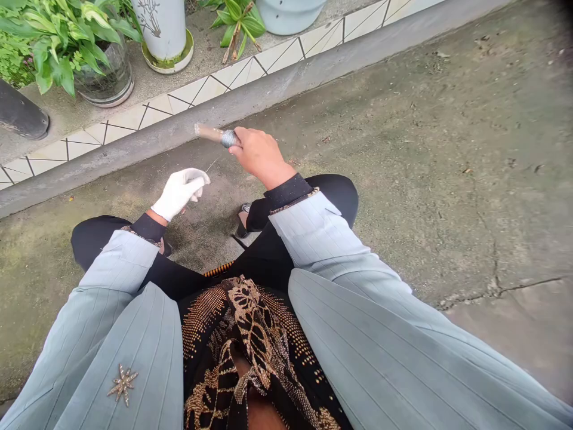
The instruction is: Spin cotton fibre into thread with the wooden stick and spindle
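My right hand (264, 156), bare, is closed around a short rod (208, 132) that points left over the concrete. Silvery wire (230, 138) is wound in a tight coil on the rod, right beside my thumb and forefinger. To the left and slightly lower, my left hand (178, 190) wears a white glove. Its fingers are pinched together on a thin strand that rises from the fingertips toward the rod. The strand fades against the ground, so its link to the coil cannot be made out. The hands are apart, above the space between my knees.
Along a raised ledge edged with patterned tiles (237, 76) stand a leafy plant in a clear pot (105, 74), a white pot (162, 27) on a saucer, and a pale blue pot (290, 12). A dark pipe (22, 113) is at the left. Cracked concrete (425, 179) stretches right.
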The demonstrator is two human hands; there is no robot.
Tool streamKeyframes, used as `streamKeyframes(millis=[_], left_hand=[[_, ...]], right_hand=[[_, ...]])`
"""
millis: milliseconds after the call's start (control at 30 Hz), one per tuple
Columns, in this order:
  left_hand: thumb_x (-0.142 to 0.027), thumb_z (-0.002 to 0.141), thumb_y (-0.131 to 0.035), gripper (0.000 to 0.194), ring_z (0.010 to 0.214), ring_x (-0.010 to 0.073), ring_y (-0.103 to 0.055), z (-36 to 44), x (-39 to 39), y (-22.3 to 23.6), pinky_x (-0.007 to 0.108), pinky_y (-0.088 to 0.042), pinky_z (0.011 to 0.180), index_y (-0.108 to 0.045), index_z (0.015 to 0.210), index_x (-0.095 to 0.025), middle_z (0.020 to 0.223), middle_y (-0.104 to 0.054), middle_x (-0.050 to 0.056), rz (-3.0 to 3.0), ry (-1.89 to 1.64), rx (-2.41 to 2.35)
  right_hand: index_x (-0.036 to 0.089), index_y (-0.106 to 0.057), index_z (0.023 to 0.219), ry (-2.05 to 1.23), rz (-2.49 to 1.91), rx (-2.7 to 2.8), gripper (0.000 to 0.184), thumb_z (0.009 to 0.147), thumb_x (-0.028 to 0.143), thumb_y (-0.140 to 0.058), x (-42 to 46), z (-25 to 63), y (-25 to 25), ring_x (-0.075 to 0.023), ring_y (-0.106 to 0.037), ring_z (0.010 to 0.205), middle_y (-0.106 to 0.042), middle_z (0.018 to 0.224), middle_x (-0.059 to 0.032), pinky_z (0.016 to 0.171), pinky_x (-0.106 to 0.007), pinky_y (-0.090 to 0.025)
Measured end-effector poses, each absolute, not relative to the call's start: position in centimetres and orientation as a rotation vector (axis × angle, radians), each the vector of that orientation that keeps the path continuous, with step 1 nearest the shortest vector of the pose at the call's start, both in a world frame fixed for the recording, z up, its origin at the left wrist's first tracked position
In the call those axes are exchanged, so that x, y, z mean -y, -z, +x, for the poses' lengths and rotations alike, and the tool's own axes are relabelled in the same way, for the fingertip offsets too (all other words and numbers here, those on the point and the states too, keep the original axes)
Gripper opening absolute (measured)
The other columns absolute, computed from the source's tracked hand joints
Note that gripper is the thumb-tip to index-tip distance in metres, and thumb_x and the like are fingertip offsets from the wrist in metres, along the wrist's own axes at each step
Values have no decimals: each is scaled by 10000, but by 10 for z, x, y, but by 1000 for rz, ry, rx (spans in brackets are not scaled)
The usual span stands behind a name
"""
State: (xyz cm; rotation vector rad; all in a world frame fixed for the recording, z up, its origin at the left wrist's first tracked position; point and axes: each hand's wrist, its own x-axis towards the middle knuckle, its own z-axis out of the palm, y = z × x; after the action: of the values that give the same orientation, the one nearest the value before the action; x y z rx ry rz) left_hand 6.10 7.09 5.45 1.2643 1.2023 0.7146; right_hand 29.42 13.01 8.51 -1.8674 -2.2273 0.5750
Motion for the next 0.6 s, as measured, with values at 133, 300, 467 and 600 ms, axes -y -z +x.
streamKeyframes(millis=[133, 300, 467, 600], left_hand=[[-273, 811, -671, 147, 516, 104, -548, 57, -73, -54, 214, -456, 506, -754, 863, -163, 607, -619, -10, 1393, -688, -1225], [-261, 813, -659, 152, 482, 101, -511, 49, -75, -51, 230, -395, 468, -767, 867, -169, 648, -657, 7, 1446, -698, -1220], [-277, 817, -695, 145, 473, 83, -481, 48, -73, -59, 215, -383, 458, -771, 855, -159, 644, -639, 5, 1400, -742, -1112], [-285, 828, -698, 147, 472, 80, -477, 50, -72, -65, 207, -407, 474, -772, 857, -161, 606, -603, -13, 1415, -801, -1092]], right_hand=[[154, -778, 1165, -700, -1841, 2731, 227, 992, 254, -671, -123, 292, -91, -320, -701, 1013, -772, 1057, -172, 834, -390, -474], [208, -813, 1147, -1020, -1675, 2917, 227, 962, 241, -685, -120, 291, -99, -272, -712, 961, -793, 1028, -104, 791, -357, -438], [136, -718, 1233, -902, -1730, 2624, 259, 1009, 226, -624, -123, 284, -85, -284, -677, 1042, -755, 1156, -171, 884, -371, -471], [169, -614, 1127, -1398, -1640, 1971, 153, 980, 162, -653, -122, 268, -69, -173, -604, 753, -679, 901, -46, 753, -324, -508]])
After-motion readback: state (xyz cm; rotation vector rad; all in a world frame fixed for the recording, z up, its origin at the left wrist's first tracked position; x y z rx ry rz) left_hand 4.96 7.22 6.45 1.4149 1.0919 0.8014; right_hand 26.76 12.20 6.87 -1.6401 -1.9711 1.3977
